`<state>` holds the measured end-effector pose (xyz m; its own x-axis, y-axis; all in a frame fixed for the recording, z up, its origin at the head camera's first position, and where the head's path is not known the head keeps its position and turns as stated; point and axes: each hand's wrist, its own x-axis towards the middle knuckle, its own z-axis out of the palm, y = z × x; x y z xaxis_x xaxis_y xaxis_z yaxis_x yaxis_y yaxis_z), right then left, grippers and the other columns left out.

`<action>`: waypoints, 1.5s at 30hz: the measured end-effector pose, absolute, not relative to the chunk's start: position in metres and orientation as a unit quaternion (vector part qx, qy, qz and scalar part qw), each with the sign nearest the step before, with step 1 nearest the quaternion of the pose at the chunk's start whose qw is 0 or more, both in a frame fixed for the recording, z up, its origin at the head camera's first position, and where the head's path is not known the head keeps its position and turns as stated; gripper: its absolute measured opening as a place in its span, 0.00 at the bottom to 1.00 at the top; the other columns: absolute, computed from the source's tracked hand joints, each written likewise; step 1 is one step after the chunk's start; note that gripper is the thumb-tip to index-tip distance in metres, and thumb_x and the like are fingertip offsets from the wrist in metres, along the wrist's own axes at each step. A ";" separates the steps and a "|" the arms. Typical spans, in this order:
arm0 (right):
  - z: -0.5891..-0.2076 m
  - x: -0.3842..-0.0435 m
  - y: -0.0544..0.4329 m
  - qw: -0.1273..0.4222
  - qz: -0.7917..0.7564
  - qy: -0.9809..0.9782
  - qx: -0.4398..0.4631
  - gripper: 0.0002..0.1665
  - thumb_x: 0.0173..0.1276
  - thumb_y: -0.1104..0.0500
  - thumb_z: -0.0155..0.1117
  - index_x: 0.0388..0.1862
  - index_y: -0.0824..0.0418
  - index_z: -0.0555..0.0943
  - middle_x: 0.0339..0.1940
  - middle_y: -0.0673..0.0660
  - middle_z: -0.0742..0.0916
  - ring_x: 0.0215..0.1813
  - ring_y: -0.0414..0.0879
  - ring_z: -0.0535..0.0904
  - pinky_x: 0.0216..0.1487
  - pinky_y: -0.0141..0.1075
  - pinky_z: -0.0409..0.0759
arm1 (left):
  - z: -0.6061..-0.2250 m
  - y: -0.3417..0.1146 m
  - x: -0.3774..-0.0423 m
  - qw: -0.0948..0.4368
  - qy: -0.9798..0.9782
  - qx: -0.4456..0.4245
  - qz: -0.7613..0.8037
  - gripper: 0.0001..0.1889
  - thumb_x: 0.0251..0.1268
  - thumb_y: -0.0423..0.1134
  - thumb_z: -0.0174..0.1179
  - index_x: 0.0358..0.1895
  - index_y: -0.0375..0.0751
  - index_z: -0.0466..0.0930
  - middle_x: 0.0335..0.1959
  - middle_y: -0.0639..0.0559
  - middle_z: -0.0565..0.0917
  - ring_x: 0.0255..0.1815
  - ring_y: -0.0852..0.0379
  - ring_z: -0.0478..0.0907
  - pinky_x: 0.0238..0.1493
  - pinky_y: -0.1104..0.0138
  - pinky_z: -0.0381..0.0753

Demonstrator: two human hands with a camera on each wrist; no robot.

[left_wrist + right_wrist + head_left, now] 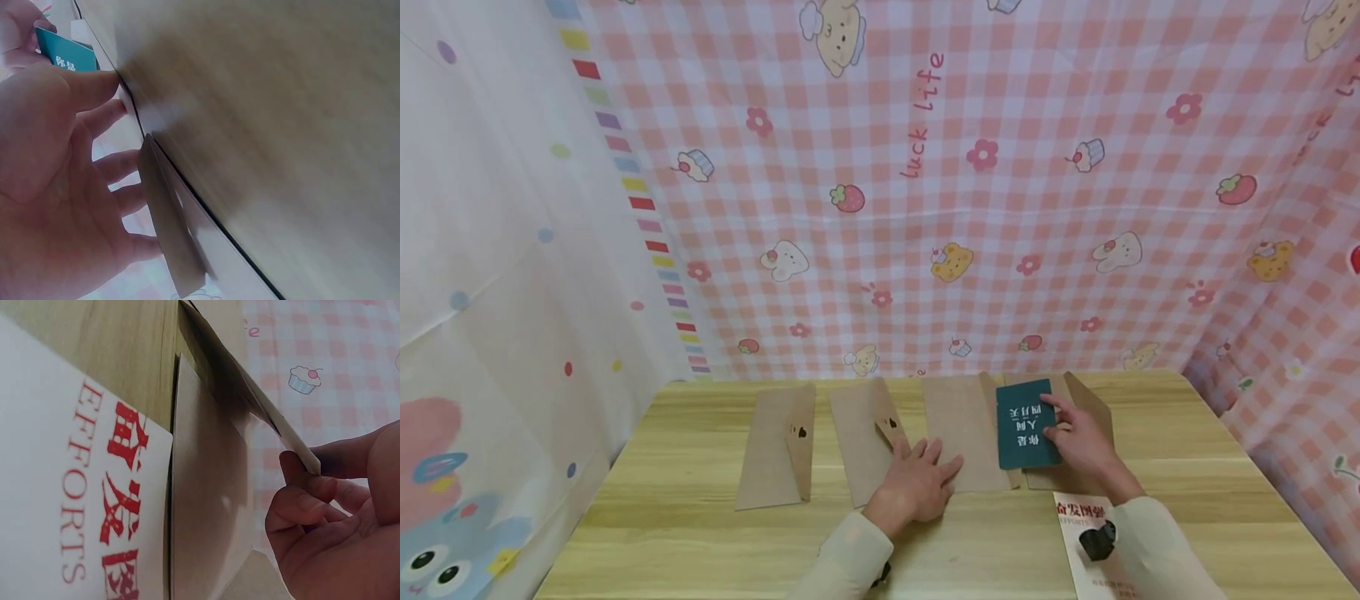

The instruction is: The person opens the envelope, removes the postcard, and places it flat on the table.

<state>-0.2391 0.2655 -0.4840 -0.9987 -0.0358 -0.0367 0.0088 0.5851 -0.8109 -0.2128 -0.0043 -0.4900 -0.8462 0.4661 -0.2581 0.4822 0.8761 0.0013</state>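
My right hand (1081, 440) pinches a teal card (1026, 437) with white characters along its right edge. The card is tilted above the table, in front of the third envelope (958, 417) from the left and the rightmost envelope (1090, 408). In the right wrist view the card (269, 412) shows nearly edge-on between thumb and fingers. My left hand (919, 483) lies palm down with spread fingers, across the neighbouring edges of the second envelope (853, 433) and the third. A raised envelope flap (170, 225) stands by its fingertips in the left wrist view.
The leftmost brown envelope (767, 467) lies apart, its flap lifted. A white printed sheet (1071, 542) with red characters lies under my right forearm, near the front. A pink checked curtain (925, 208) hangs behind the wooden table (670, 517).
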 end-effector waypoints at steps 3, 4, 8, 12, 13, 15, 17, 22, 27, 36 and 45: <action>-0.483 -0.239 0.267 0.025 -0.460 0.887 -0.007 0.32 0.74 0.69 0.51 0.76 0.67 0.60 0.48 0.68 0.76 0.46 0.55 0.77 0.36 0.35 0.78 | -0.490 -0.005 -0.213 0.127 0.960 0.245 -0.035 0.26 0.79 0.55 0.43 0.76 0.70 0.58 0.80 0.55 0.57 0.79 0.51 0.55 0.75 0.43 0.50; -0.483 -0.238 0.268 0.025 -0.463 0.886 -0.006 0.32 0.74 0.69 0.51 0.76 0.66 0.60 0.49 0.68 0.76 0.47 0.56 0.77 0.37 0.35 0.79 | -0.490 -0.005 -0.213 0.127 0.961 0.244 -0.034 0.26 0.78 0.55 0.44 0.76 0.70 0.58 0.80 0.56 0.57 0.79 0.51 0.55 0.75 0.42 0.50; -0.482 -0.236 0.270 0.018 -0.472 0.881 -0.010 0.32 0.74 0.69 0.50 0.76 0.67 0.60 0.49 0.69 0.76 0.49 0.57 0.78 0.39 0.36 0.80 | -0.490 -0.005 -0.213 0.125 0.961 0.245 -0.037 0.26 0.78 0.56 0.44 0.76 0.71 0.58 0.79 0.56 0.57 0.79 0.52 0.55 0.75 0.42 0.50; -0.480 -0.232 0.273 0.012 -0.491 0.871 -0.015 0.33 0.73 0.70 0.51 0.76 0.68 0.60 0.48 0.70 0.76 0.44 0.54 0.79 0.33 0.36 0.80 | -0.490 -0.005 -0.212 0.121 0.961 0.244 -0.035 0.26 0.78 0.56 0.44 0.76 0.71 0.58 0.79 0.56 0.58 0.79 0.52 0.56 0.75 0.41 0.50; -0.479 -0.231 0.273 0.012 -0.494 0.869 -0.016 0.33 0.73 0.71 0.51 0.76 0.68 0.60 0.48 0.70 0.76 0.43 0.53 0.79 0.31 0.35 0.80 | -0.489 -0.005 -0.212 0.121 0.962 0.244 -0.034 0.26 0.78 0.56 0.44 0.76 0.71 0.58 0.79 0.56 0.58 0.79 0.52 0.56 0.75 0.41 0.50; -0.477 -0.229 0.274 0.016 -0.501 0.865 -0.012 0.33 0.73 0.70 0.51 0.76 0.66 0.59 0.48 0.69 0.76 0.41 0.51 0.78 0.28 0.36 0.79 | -0.489 -0.005 -0.212 0.121 0.962 0.244 -0.032 0.26 0.78 0.56 0.44 0.76 0.71 0.59 0.79 0.55 0.58 0.79 0.52 0.56 0.75 0.41 0.50; -0.476 -0.227 0.274 0.018 -0.503 0.864 -0.009 0.33 0.74 0.70 0.50 0.76 0.66 0.59 0.49 0.68 0.75 0.40 0.50 0.78 0.28 0.35 0.78 | -0.490 -0.005 -0.212 0.121 0.962 0.244 -0.031 0.26 0.78 0.56 0.44 0.76 0.71 0.59 0.79 0.55 0.58 0.79 0.52 0.56 0.75 0.41 0.50; -0.474 -0.224 0.274 0.021 -0.505 0.863 -0.009 0.33 0.74 0.70 0.50 0.77 0.65 0.59 0.50 0.68 0.74 0.43 0.52 0.78 0.30 0.34 0.79 | -0.490 -0.006 -0.213 0.121 0.961 0.246 -0.030 0.26 0.78 0.55 0.44 0.76 0.70 0.59 0.79 0.55 0.58 0.79 0.52 0.56 0.75 0.41 0.49; -0.472 -0.220 0.274 0.027 -0.518 0.855 -0.016 0.34 0.74 0.70 0.50 0.77 0.65 0.59 0.51 0.69 0.74 0.39 0.51 0.78 0.29 0.33 0.79 | -0.491 -0.005 -0.213 0.124 0.961 0.244 -0.027 0.26 0.78 0.55 0.44 0.76 0.70 0.58 0.79 0.55 0.57 0.79 0.52 0.55 0.75 0.40 0.48; -0.470 -0.213 0.272 0.047 -0.529 0.847 -0.019 0.34 0.75 0.69 0.51 0.78 0.61 0.58 0.52 0.68 0.74 0.40 0.50 0.78 0.30 0.33 0.78 | -0.489 -0.005 -0.212 0.126 0.962 0.244 -0.018 0.25 0.78 0.54 0.45 0.76 0.69 0.59 0.79 0.55 0.58 0.79 0.51 0.56 0.75 0.40 0.49; -0.469 -0.209 0.270 0.070 -0.551 0.831 -0.036 0.37 0.74 0.70 0.53 0.79 0.59 0.56 0.53 0.68 0.73 0.39 0.51 0.79 0.30 0.33 0.78 | -0.490 -0.005 -0.212 0.123 0.962 0.244 -0.017 0.25 0.78 0.54 0.46 0.76 0.70 0.60 0.79 0.55 0.58 0.78 0.51 0.56 0.74 0.40 0.49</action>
